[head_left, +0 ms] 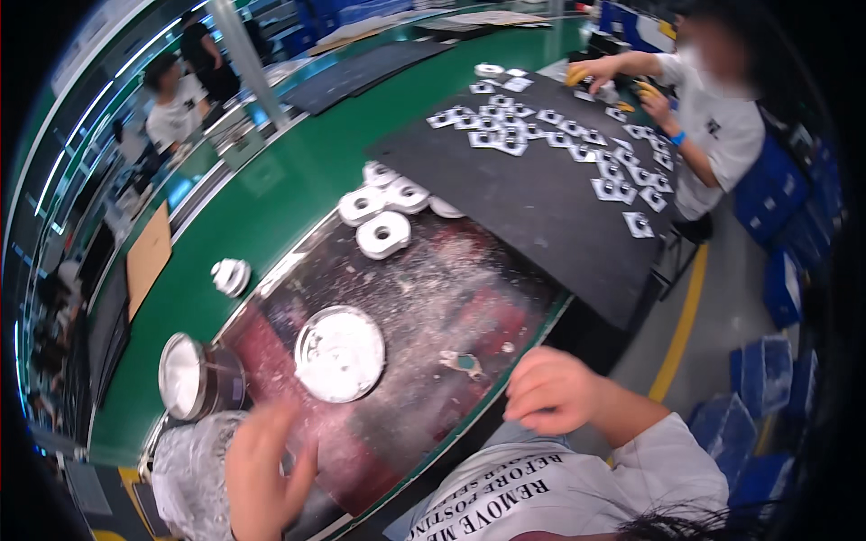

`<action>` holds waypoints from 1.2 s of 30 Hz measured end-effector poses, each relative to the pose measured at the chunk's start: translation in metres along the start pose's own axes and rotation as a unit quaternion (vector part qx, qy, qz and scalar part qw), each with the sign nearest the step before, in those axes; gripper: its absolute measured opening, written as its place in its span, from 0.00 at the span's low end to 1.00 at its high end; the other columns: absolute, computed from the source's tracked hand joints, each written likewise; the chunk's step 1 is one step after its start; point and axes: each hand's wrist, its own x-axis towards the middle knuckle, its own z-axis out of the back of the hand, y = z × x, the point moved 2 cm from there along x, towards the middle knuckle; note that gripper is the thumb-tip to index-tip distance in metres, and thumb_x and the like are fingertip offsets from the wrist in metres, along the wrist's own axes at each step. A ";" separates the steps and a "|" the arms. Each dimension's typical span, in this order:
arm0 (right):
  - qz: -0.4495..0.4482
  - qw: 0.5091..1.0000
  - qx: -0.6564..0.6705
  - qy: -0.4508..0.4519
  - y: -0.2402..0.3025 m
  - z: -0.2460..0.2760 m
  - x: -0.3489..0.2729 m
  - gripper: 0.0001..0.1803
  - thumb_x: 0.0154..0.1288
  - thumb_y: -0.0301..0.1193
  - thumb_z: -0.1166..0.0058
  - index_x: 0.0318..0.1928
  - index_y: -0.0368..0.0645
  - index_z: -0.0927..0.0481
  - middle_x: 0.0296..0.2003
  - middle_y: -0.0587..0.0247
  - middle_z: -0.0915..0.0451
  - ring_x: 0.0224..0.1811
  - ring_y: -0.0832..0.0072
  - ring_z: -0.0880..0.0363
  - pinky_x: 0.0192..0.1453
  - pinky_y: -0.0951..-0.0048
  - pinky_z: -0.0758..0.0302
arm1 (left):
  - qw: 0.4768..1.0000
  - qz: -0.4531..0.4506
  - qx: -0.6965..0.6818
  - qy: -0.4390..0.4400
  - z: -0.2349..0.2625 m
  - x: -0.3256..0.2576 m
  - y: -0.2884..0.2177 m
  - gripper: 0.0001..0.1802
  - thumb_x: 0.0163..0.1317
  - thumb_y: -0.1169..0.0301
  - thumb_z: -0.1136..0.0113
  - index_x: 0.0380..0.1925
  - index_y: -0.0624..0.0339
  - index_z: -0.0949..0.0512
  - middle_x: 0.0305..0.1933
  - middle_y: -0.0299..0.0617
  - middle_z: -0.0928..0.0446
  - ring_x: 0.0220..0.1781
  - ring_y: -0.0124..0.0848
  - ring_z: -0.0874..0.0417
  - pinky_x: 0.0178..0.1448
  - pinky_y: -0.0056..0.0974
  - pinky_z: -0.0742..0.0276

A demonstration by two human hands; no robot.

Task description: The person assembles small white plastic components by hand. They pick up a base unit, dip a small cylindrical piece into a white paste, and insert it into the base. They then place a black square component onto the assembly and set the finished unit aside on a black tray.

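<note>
My left hand [264,467] is raised over the near left of the worktable, blurred, its thumb apart from the fingers and nothing seen in it. A clear plastic bag [188,469] lies beside it. Above the table's near edge hovers my right hand [557,393], fingers curled in, with no object showing in them. Between the hands, a round lid [340,353] smeared with white material rests on the stained red and black work surface [424,307]. Left of the lid stands a tub [206,377] with white contents. A small pale piece [462,362] lies nearest my right hand.
White moulded parts with holes [383,233] sit at the surface's far edge. A white stacked part [231,277] stands on the green table [298,198]. A black board [541,207] bears several small white pieces; a co-worker with yellow-covered fingers [591,72] handles items there. Blue bins [762,374] stand right.
</note>
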 end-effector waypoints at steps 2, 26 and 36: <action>-0.019 0.995 -0.077 -0.068 0.009 0.038 -0.012 0.09 0.49 0.25 0.39 0.34 0.44 0.17 0.30 0.65 0.20 0.36 0.66 0.21 0.42 0.66 0.28 | 0.998 0.058 -0.001 0.018 -0.001 -0.051 0.003 0.23 0.51 0.76 0.38 0.50 0.63 0.25 0.51 0.52 0.24 0.51 0.45 0.23 0.57 0.43 0.30; -0.455 0.693 -0.478 -0.290 -0.101 0.224 -0.137 0.32 0.56 0.38 0.41 0.62 0.51 0.33 0.47 0.50 0.21 0.50 0.63 0.22 0.53 0.68 0.29 | 0.971 0.187 -0.102 -0.110 -0.019 -0.139 0.012 0.18 0.50 0.74 0.35 0.43 0.65 0.22 0.41 0.49 0.20 0.42 0.45 0.19 0.47 0.40 0.25; -0.460 0.687 -0.454 -0.331 -0.103 0.226 -0.132 0.31 0.58 0.35 0.42 0.63 0.51 0.33 0.49 0.50 0.22 0.51 0.67 0.23 0.55 0.71 0.29 | 0.960 0.231 -0.095 -0.129 -0.027 -0.155 0.021 0.17 0.50 0.75 0.35 0.42 0.66 0.22 0.41 0.50 0.20 0.40 0.44 0.19 0.45 0.39 0.24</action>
